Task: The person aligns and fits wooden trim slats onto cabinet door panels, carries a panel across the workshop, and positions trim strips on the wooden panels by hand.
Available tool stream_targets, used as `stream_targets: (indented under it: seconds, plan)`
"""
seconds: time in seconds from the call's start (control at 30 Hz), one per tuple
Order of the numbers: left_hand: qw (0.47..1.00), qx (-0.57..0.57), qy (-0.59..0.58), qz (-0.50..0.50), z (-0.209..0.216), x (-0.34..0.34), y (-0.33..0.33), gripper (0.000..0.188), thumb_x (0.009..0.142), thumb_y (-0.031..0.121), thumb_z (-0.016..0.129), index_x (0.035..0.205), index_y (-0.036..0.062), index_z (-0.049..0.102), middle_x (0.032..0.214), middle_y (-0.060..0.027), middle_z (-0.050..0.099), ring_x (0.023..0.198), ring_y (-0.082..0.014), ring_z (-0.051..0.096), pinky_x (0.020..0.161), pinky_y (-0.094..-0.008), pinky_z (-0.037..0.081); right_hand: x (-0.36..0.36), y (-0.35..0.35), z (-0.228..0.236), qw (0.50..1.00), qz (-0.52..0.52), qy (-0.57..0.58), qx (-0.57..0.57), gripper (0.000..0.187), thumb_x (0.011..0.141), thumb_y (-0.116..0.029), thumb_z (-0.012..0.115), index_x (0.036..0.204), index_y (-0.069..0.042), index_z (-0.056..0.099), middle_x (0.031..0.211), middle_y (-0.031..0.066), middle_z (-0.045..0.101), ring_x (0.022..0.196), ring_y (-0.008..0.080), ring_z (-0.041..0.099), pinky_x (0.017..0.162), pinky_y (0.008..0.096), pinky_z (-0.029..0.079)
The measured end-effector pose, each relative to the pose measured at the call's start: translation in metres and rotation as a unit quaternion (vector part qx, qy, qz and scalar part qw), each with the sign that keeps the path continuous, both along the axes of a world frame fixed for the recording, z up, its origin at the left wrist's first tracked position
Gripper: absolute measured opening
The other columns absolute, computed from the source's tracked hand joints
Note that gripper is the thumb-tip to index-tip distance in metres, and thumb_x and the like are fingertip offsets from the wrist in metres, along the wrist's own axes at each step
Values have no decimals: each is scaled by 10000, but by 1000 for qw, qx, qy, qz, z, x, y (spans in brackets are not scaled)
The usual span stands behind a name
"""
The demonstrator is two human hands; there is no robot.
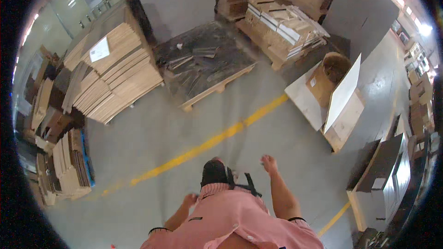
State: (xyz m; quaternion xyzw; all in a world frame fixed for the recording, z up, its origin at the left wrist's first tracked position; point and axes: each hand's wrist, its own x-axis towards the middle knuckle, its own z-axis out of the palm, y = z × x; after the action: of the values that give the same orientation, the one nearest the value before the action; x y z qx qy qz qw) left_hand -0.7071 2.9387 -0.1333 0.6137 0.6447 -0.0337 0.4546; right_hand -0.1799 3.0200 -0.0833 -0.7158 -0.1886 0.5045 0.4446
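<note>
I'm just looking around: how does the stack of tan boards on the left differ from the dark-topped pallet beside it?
The tan board stack rises in many layers; the dark-topped pallet is low. The stack is mostly tan, the pallet's top blackish. A white sheet lies on the stack, loose strips on the pallet. Both stand beyond the yellow line, untouched by the left hand or right hand.

White panel [345, 93], standing tilted, wooden pallet [340, 139] beneath, brown container [322, 93] beside it, seemingly cardboard
</note>
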Motion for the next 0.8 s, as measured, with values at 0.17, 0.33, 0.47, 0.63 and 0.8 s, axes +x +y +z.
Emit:
stream_targets:
  seconds: [0.17, 0.33, 0.47, 0.63, 0.8]
  plan:
    - [978, -184, 45, 81, 6, 35, 60, 313, 939, 380, 554, 938, 107, 707, 915, -200, 695, 862, -337, 680, 753, -484, 523, 51, 241, 95, 982, 50, -99, 151, 338, 967, -300, 658, 1110, 6, 679, 941, 54, 700, 805, 155, 660, 702, 310, 540]
    - [991, -106, 47, -71, -11, 94, 324, 307, 925, 361, 555, 909, 98, 713, 861, -192, 698, 836, -354, 687, 741, -489, 522, 131, 300, 3, 981, 69, -129, -127, 302, 964, -311, 641, 1133, -65, 683, 1055, 76, 715, 923, 197, 676, 809, 365, 544]
    - [972, 214, 94, -36, -14, 138, 574, 210, 826, 233, 589, 855, 56, 699, 836, -188, 703, 841, -341, 698, 774, -493, 541, 141, 312, -55, 748, 550, -246, -278, 296, 967, -339, 547, 1206, -192, 642, 1289, 86, 656, 1229, 319, 585, 990, 496, 478]
    - [965, 187, -91, 162, 163, 338, 847, 214, 949, 184, 547, 1018, 34, 685, 1038, -175, 715, 1005, -359, 674, 855, -467, 528, 182, 302, -91, 800, 471, -269, -255, 525, 923, -454, 618, 1363, -167, 606, 1379, 129, 604, 1242, 350, 587, 1007, 527, 501]
    - [984, 165, -40, -49, 123, 392, 1000, 311, 997, 296, 511, 1094, 58, 689, 997, -152, 718, 1014, -374, 674, 862, -462, 519, 239, 397, -153, 961, -42, 54, -269, 522, 928, -505, 581, 1277, -120, 619, 1233, 77, 661, 1032, 274, 643, 807, 468, 561]
